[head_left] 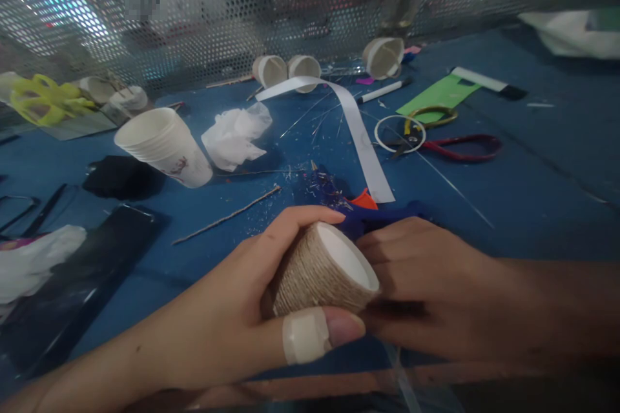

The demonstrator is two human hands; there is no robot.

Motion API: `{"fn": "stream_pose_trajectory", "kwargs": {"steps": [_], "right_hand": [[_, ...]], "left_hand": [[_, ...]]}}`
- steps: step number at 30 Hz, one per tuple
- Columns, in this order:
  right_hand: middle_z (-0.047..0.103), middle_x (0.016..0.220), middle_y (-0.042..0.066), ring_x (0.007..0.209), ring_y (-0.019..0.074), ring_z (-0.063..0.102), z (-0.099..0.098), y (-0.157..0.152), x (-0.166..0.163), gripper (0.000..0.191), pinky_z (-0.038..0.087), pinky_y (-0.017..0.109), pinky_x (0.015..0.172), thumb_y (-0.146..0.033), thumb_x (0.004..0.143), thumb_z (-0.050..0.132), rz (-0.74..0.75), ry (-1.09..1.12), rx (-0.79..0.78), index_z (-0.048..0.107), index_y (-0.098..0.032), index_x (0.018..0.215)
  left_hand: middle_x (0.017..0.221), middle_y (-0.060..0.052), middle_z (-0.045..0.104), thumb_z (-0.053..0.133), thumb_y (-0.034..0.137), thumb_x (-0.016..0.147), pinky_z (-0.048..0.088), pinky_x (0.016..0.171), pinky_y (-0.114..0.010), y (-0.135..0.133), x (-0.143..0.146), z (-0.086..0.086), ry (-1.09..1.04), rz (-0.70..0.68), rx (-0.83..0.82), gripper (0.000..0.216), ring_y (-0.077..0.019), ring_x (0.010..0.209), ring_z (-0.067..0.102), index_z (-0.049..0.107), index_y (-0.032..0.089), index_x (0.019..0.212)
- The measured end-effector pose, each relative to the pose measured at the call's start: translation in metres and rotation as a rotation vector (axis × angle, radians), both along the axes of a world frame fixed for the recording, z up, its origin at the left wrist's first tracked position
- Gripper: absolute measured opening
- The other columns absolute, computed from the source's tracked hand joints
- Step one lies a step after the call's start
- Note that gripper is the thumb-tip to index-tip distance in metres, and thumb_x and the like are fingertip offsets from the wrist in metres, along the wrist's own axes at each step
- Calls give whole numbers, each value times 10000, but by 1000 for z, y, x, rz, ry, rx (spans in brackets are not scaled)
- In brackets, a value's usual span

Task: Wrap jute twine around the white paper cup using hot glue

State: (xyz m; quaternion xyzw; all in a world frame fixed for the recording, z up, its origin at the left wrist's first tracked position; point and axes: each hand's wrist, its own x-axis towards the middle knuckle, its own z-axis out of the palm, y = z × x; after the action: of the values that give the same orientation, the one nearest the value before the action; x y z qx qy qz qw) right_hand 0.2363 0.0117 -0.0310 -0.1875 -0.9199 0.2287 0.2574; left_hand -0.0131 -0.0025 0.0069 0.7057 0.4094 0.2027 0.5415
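Observation:
A small paper cup wrapped in brown twine lies tilted in my left hand, its white mouth facing right. The thumb, with a strip of tape round it, presses from below and the fingers curl over the top. My right hand is closed beside the cup's rim. Its fingertips are hidden, so what they hold cannot be made out. Just beyond both hands lies a blue glue gun with an orange trigger and glue strands about its nozzle.
Behind are a white paper strip, a stack of paper cups, a crumpled white bag and a piece of twine. Red-handled scissors, a green card and markers lie right. A perforated metal screen bounds the back.

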Motion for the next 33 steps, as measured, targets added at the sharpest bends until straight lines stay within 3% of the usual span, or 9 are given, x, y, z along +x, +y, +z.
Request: {"fn": "stream_pose_trajectory", "kwargs": {"steps": [3, 7, 10, 13, 21, 33], "right_hand": [[760, 734, -4, 677, 137, 661, -1, 1, -1, 295, 463, 307, 663, -262, 1080, 601, 3, 11, -12, 751, -197, 835], [751, 722, -18, 657, 119, 642, -1, 2, -1, 282, 467, 289, 664, -264, 1073, 618, -10, 33, -65, 754, -192, 837], [763, 739, -12, 670, 122, 662, -1, 2, 0, 302, 471, 293, 659, -269, 1089, 600, -5, 17, -28, 760, -191, 845], [771, 746, -5, 676, 138, 680, -2, 2, 0, 308, 475, 312, 654, -284, 1094, 597, 8, 1, 10, 761, -197, 849], [754, 726, -33, 656, 112, 660, -5, 3, -2, 327, 490, 285, 666, -269, 1088, 588, -10, 56, 2, 768, -192, 827], [753, 725, -54, 641, 118, 624, -10, 5, -2, 321, 477, 295, 646, -290, 1092, 576, 15, 71, 101, 747, -203, 835]], "left_hand": [[1239, 20, 732, 800, 328, 911, 576, 889, -278, 2, 0, 0, 8, -45, 9, 586, -213, 1095, 693, 542, 393, 1434], [1204, 11, 739, 783, 374, 927, 576, 857, -286, 1, 1, -1, -17, 36, 10, 531, -216, 1057, 695, 566, 375, 1411], [1202, 13, 738, 796, 339, 917, 580, 857, -281, 0, 0, -2, -8, -39, -5, 572, -208, 1045, 698, 544, 375, 1429], [1204, 25, 736, 785, 357, 929, 573, 867, -277, 0, 0, -2, -20, 20, 19, 544, -203, 1057, 695, 551, 387, 1419], [1169, 17, 746, 787, 341, 923, 579, 835, -270, -2, 1, -2, -12, 8, 45, 548, -196, 1017, 707, 552, 362, 1418], [1245, 68, 727, 766, 378, 949, 592, 861, -273, -2, -3, -4, 70, -36, 105, 584, -188, 1081, 708, 473, 487, 1443]]}}
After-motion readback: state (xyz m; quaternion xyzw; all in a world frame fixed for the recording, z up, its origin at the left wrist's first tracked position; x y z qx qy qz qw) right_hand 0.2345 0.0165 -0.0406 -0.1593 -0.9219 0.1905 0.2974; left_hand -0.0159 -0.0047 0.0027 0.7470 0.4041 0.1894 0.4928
